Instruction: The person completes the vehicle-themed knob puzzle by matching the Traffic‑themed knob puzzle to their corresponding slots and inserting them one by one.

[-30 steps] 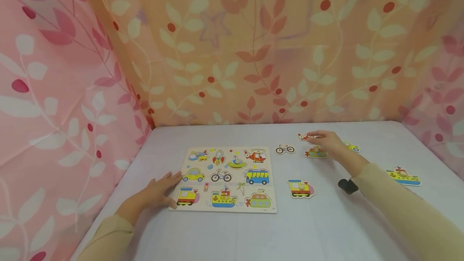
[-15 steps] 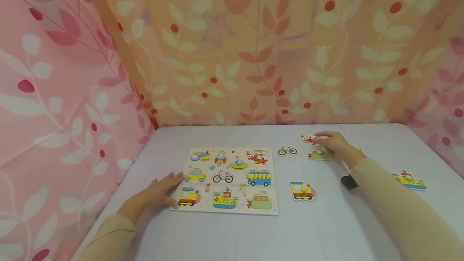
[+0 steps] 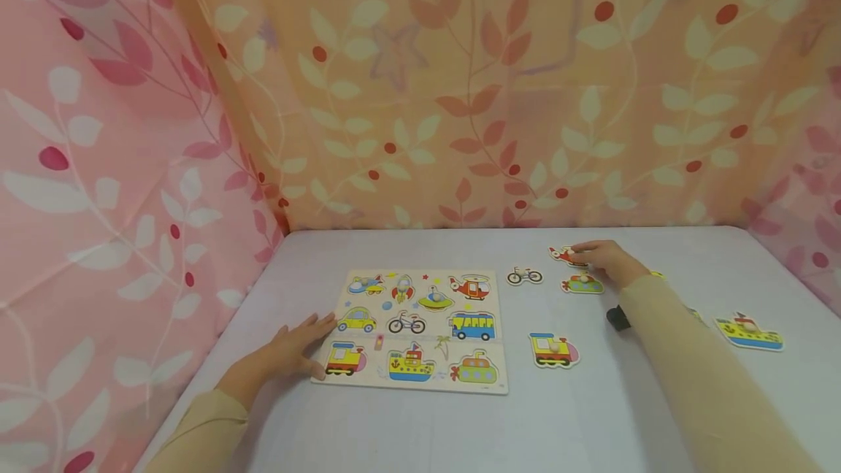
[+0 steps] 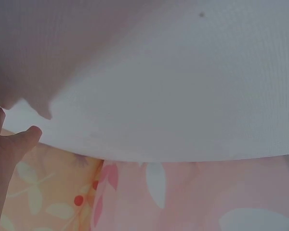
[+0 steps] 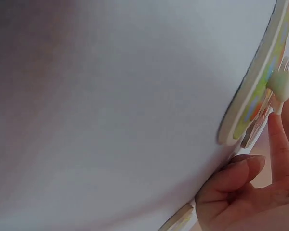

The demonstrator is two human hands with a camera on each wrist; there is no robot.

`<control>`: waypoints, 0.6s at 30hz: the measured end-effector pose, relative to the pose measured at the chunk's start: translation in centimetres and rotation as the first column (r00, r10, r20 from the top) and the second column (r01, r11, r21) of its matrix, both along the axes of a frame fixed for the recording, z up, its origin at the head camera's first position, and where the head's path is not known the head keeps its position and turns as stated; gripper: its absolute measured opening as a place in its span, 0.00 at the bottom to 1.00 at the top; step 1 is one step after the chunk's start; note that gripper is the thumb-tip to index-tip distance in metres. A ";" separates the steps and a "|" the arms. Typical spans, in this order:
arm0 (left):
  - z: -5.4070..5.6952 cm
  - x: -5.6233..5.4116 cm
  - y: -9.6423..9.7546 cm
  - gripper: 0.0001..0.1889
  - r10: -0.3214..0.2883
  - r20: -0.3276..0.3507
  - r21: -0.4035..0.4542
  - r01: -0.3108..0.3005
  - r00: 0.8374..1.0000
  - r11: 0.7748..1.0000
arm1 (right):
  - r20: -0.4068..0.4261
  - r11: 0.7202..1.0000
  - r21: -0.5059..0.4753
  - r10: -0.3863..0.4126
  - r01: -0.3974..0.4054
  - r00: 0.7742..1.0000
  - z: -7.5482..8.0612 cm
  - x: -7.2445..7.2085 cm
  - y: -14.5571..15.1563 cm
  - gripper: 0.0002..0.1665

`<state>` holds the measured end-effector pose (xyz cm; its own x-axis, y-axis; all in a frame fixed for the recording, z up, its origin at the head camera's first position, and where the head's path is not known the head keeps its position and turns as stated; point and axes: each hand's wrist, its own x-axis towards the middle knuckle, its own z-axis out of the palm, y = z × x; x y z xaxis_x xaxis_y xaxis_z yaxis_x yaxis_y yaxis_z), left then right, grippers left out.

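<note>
My right hand [image 3: 611, 260] reaches over the far right of the table and pinches the knob of a red helicopter puzzle piece [image 3: 563, 255], which looks flat on the table. In the right wrist view, the fingertips meet behind a knobbed green submarine piece [image 5: 250, 108]. That submarine piece [image 3: 582, 284] lies just in front of the helicopter in the head view. My left hand [image 3: 289, 349] rests with spread fingers at the left edge of a wooden vehicle puzzle board [image 3: 420, 345]. Knobbed plane [image 3: 363, 284], rocket [image 3: 403, 288] and flying saucer [image 3: 436, 299] pieces sit in its top row.
A bicycle piece [image 3: 525, 276] and a train piece [image 3: 554, 350] lie right of the board. A boat piece [image 3: 749, 331] lies far right. The right forearm partly hides other pieces. A small black object [image 3: 617, 318] shows beside that forearm. Patterned curtains [image 3: 420, 93] enclose the table.
The head view has shifted slightly. My right fingers now cover less of the helicopter, and the right forearm has swung left, exposing part of another piece. My left hand stays at the board.
</note>
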<state>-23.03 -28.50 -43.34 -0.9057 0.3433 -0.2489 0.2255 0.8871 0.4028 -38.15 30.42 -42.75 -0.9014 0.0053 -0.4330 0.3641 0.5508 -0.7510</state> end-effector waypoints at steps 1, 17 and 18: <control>0.0 0.0 0.0 0.51 0.003 -0.001 -0.001 -0.003 1.000 1.000 | 0.013 1.000 0.006 -0.001 0.001 1.000 0.1 0.0 -0.1 0.43; -0.1 -0.1 0.1 0.50 0.004 -0.012 -0.014 -0.004 1.000 1.000 | -0.037 0.991 -0.007 -0.132 0.132 0.991 -0.1 -0.7 -1.3 0.31; -0.1 -0.1 0.1 0.50 0.006 -0.010 -0.014 -0.006 1.000 1.000 | -0.043 0.991 0.001 -0.133 0.133 0.990 -0.2 -0.7 -1.3 0.31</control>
